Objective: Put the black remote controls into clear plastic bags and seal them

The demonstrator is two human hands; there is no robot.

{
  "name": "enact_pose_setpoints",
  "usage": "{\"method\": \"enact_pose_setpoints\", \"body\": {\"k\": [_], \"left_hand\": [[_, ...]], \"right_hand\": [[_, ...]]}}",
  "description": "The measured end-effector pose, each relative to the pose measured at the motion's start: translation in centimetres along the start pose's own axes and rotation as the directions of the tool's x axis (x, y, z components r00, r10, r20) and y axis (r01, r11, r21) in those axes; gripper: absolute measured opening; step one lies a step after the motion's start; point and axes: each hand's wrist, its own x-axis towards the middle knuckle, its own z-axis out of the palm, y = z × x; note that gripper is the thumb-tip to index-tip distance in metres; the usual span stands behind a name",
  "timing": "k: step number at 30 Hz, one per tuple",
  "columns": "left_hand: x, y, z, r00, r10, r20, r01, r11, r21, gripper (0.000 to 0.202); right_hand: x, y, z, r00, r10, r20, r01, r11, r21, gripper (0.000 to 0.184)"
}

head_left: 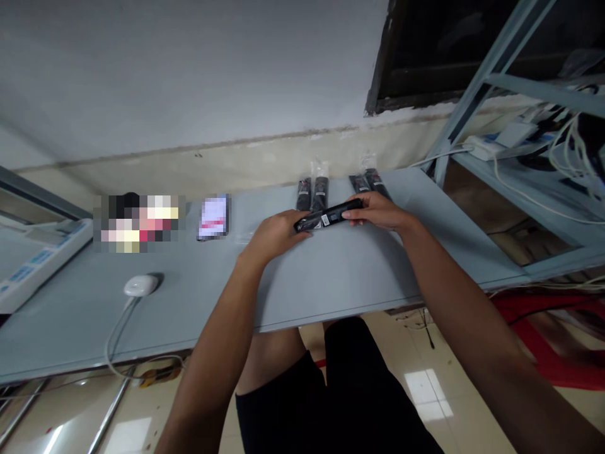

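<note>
A long, narrow black packet (326,218) with a small white label is held between my two hands above the table. My left hand (280,232) is closed around its left end. The right end is pinched by my right hand (373,211), thumb along the near side. What is inside the packet I cannot make out. Just behind it, a pair of similar dark packets (320,192) in clear plastic lies on the table. Another dark pair (375,183) lies farther right, partly covered by my right hand.
The grey-blue table (331,277) runs along a wall. A white plug-like device (140,285) with a cable lies at the left, near a power strip (45,265). A blurred phone-like object (212,217) lies farther back. Metal shelving (472,94) with cables stands right.
</note>
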Motion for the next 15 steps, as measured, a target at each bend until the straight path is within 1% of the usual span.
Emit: {"method": "enact_pose_setpoints", "body": {"k": [3, 5, 7, 9, 10, 12, 13, 14, 15], "left_hand": [[-0.1, -0.5, -0.2, 0.999, -0.043, -0.006, 0.043, 0.998, -0.049, 0.046], [-0.2, -0.9, -0.3, 0.999, -0.054, -0.003, 0.054, 0.997, -0.06, 0.041], [-0.2, -1.1, -0.3, 0.997, -0.071, -0.003, 0.07, 0.996, -0.058, 0.038], [-0.3, -1.0, -0.3, 0.995, -0.101, 0.001, 0.101, 0.993, -0.067, 0.041], [-0.3, -0.9, -0.3, 0.994, -0.113, 0.003, 0.112, 0.99, -0.081, 0.044], [-0.2, -0.5, -0.2, 0.993, -0.115, 0.01, 0.115, 0.984, -0.135, 0.051], [-0.2, -0.3, -0.2, 0.994, -0.108, 0.012, 0.108, 0.979, -0.172, 0.054], [-0.2, -0.2, -0.1, 0.995, -0.099, 0.013, 0.099, 0.973, -0.21, 0.056], [-0.2, -0.1, -0.1, 0.996, -0.093, 0.013, 0.093, 0.965, -0.244, 0.056]], "right_hand": [[0.1, 0.0, -0.4, 0.984, -0.076, -0.164, 0.08, 0.997, 0.02, 0.043], [0.4, 0.1, -0.6, 0.952, -0.127, -0.279, 0.137, 0.99, 0.019, 0.046], [0.8, 0.2, -0.7, 0.892, -0.199, -0.406, 0.215, 0.977, -0.008, 0.049], [1.2, 0.2, -0.7, 0.803, -0.286, -0.523, 0.291, 0.954, -0.075, 0.052], [1.4, 0.2, -0.7, 0.756, -0.331, -0.564, 0.32, 0.939, -0.122, 0.053], [1.6, 0.1, -0.4, 0.686, -0.417, -0.597, 0.356, 0.907, -0.226, 0.053], [1.6, 0.0, -0.2, 0.664, -0.453, -0.594, 0.363, 0.891, -0.273, 0.053], [1.5, -0.1, 0.0, 0.654, -0.482, -0.583, 0.364, 0.876, -0.316, 0.053], [1.5, -0.1, 0.3, 0.654, -0.502, -0.565, 0.357, 0.864, -0.354, 0.052]]}}
